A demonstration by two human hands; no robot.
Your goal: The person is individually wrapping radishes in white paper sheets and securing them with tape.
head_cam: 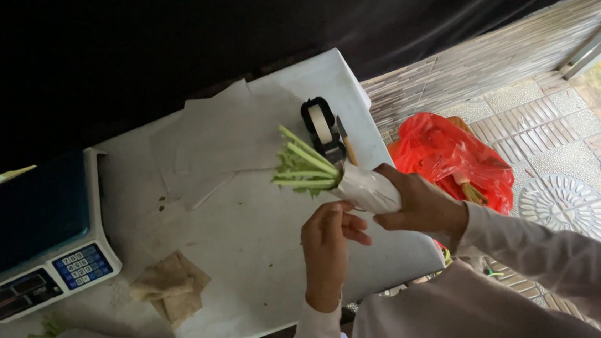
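Above the table (249, 244), right hand (421, 206) grips paper wrap (370, 187) holding green stems (304, 167).

- Right hand (418, 206): closed grip, fingers curled, thumb on top, arm in from the right, white sleeve to the wrist.
- Left hand (327, 238): raised just beside the right, fingers bent, fingertips (355, 223) near it, forearm upright, white sleeve.

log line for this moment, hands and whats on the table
right hand: holds paper-wrapped green stalks | left hand: at wrap's edge | table: tape dispenser, scale, paper sheets
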